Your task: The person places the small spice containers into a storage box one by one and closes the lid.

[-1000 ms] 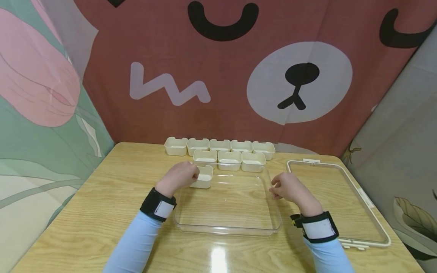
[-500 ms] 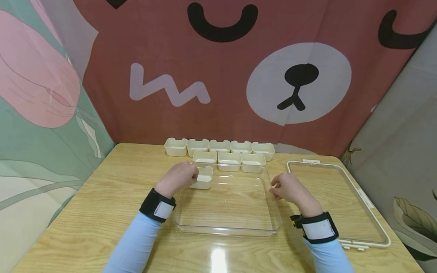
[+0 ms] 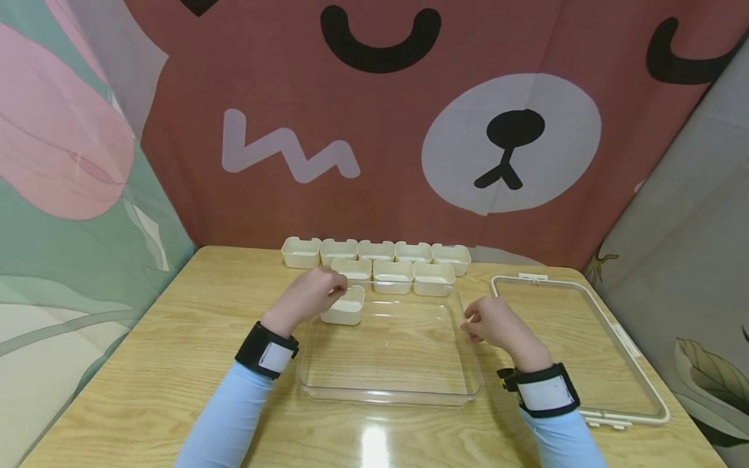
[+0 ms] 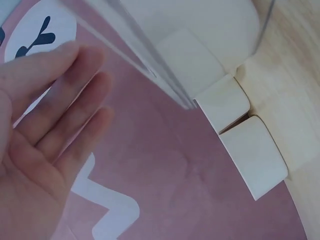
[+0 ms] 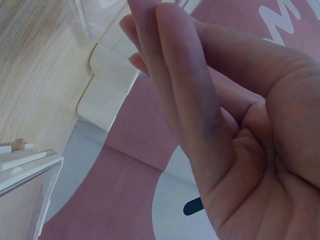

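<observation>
My left hand hovers just above a small cream bin at the back left corner of the clear plastic box. It holds nothing; the left wrist view shows the fingers of this left hand loosely extended. My right hand is at the box's right wall, its fingertips touching or very near the rim. In the right wrist view the fingers of that right hand look long and slightly bent, their tips partly hidden. The cream bin seems to lie inside the box.
Several more cream bins stand behind the box in two rows, among them a front-row bin and a back-row bin. A clear lid with a white frame lies on the wooden table at right. A printed curtain hangs behind.
My left hand has let go of the cream bin and lifted slightly up and away from it. The bin stays in the back left corner. My right hand has not moved.
</observation>
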`<state>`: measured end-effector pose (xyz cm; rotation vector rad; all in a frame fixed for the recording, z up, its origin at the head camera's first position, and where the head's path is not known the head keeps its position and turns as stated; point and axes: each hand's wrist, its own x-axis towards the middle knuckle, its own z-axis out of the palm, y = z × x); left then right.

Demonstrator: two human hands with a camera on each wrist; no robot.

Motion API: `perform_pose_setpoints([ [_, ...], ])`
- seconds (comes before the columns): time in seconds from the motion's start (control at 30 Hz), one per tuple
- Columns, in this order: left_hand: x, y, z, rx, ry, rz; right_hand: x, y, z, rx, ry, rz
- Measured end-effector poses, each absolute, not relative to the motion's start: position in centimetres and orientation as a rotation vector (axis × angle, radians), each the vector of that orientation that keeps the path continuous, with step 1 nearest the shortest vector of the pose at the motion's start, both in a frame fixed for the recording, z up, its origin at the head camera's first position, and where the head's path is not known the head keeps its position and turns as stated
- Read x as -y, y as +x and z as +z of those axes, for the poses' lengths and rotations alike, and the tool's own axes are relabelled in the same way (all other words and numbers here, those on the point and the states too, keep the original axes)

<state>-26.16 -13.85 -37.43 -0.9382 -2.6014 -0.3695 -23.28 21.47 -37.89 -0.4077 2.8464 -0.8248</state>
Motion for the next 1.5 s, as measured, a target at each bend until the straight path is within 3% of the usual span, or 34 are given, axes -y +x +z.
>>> perform_pose_setpoints([
  [0.47, 15.4, -28.5, -37.7, 2.408, -0.908, -0.383, -21.5, -23.2, -38.0, -2.864, -0.389, -0.791],
  [1.5, 16.9, -33.0, -40.4, 2.690, -0.873, -0.476, -21.4, -23.2, -37.9, -2.869, -0.390, -0.782],
])
